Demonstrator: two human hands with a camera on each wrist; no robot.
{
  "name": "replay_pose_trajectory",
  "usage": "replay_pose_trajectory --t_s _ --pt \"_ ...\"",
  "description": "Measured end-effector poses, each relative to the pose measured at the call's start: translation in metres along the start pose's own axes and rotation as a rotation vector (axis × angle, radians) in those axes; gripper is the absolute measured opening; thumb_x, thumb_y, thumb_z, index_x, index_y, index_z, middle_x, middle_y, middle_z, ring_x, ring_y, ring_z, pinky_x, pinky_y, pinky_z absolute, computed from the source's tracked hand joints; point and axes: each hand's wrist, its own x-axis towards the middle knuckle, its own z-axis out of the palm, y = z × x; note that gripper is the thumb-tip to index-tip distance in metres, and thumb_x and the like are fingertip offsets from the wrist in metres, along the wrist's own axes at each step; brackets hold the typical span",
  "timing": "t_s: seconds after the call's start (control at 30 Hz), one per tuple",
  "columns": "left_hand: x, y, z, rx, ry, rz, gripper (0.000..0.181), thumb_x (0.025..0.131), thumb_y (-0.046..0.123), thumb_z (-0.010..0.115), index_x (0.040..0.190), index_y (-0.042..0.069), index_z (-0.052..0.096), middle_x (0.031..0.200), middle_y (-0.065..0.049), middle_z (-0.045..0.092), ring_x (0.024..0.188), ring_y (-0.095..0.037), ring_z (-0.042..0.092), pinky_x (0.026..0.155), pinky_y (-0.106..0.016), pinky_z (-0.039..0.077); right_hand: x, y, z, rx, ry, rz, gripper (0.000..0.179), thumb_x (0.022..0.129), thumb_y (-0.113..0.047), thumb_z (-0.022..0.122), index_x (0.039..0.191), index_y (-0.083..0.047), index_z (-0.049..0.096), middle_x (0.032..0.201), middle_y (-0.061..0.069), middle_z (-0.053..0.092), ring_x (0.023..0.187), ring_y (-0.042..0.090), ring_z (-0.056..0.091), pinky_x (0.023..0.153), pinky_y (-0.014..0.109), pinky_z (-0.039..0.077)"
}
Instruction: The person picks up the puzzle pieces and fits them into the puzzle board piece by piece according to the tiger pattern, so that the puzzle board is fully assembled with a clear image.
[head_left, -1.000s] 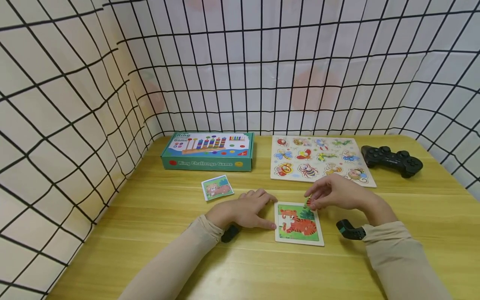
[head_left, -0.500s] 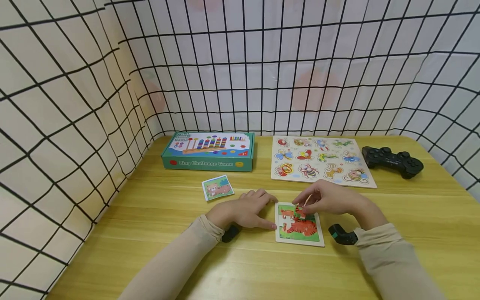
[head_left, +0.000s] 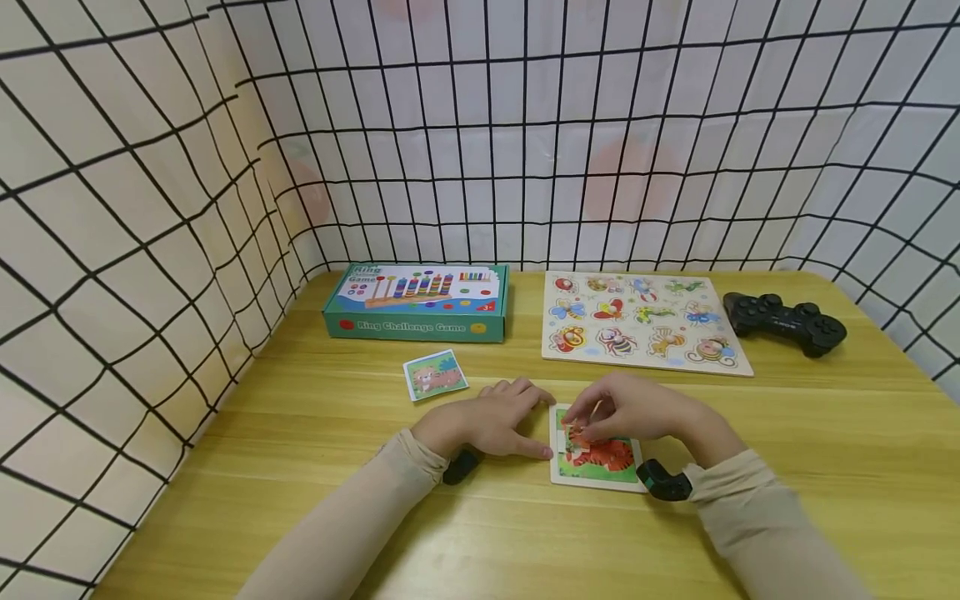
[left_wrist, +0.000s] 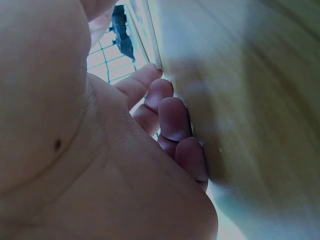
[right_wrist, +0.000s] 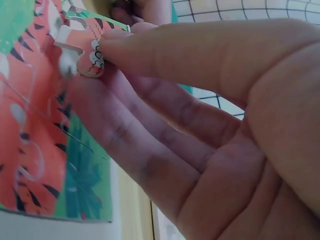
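A square tiger jigsaw puzzle in a pale wooden frame (head_left: 600,484) lies on the table. My left hand (head_left: 495,422) rests beside it, with thumb and index fingertips at the frame's left edge. In the left wrist view, the other fingers (left_wrist: 174,120) lie along the tabletop. Over the puzzle's upper left part, my right hand (head_left: 637,408) pinches a puzzle piece (right_wrist: 89,62) between thumb and fingers. That piece is orange with black stripes and a white patch, and it is tilted above the board in the right wrist view. The hand covers the puzzle's upper right area.
A small tiger picture card (head_left: 435,377) lies left of the puzzle. Behind stand a green Ring Challenge Game box (head_left: 416,327), an insect peg-puzzle board (head_left: 637,321) and a black game controller (head_left: 783,323). Black netting (head_left: 502,150) encloses the table's back and sides.
My right hand has moved left across the puzzle, carrying the piece from the upper right corner to the upper left part. The left hand has stayed in place.
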Motion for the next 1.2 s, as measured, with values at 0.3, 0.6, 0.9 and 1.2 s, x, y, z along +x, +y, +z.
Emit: replay_pose_trajectory --t_s 0.3,0.6,0.9,1.2 --pt "0.001 0.000 -0.002 -0.002 0.016 0.008 0.072 0.092 0.062 0.063 0.148 0.023 0.040 0.138 0.003 0.041 0.125 -0.019 0.040 0.106 -0.040 0.031 0.008 -0.002 0.005 -0.026 0.040 -0.020 0.017 0.091 -0.012 0.076 0.107 -0.008 0.073 0.089 -0.005 0.067 0.082 0.012 0.064 0.075 0.030 0.052" --pt "0.004 0.000 -0.003 -0.005 0.018 0.014 0.072 0.092 0.063 0.062 0.148 0.023 0.041 0.137 0.004 0.042 0.124 -0.018 0.041 0.106 -0.039 0.031 0.009 -0.003 0.003 -0.066 0.039 0.038 0.012 0.088 -0.014 0.079 0.100 -0.012 0.076 0.087 -0.007 0.069 0.080 0.012 0.063 0.073 0.030 0.052" --pt "0.002 0.000 -0.005 -0.012 0.018 0.012 0.072 0.092 0.062 0.062 0.148 0.022 0.041 0.138 0.002 0.041 0.124 -0.019 0.041 0.106 -0.039 0.032 0.011 -0.001 0.006 -0.111 0.034 0.067 0.012 0.086 -0.014 0.082 0.097 -0.013 0.079 0.082 -0.010 0.067 0.073 0.010 0.060 0.067 0.028 0.051" --pt "-0.001 -0.001 0.002 -0.008 0.023 0.022 0.071 0.092 0.062 0.063 0.147 0.021 0.042 0.138 0.002 0.042 0.121 -0.018 0.041 0.104 -0.038 0.033 0.010 -0.009 0.016 -0.166 0.046 0.031 0.012 0.087 -0.013 0.080 0.075 -0.013 0.076 0.072 -0.009 0.060 0.059 0.005 0.052 0.055 0.025 0.045"
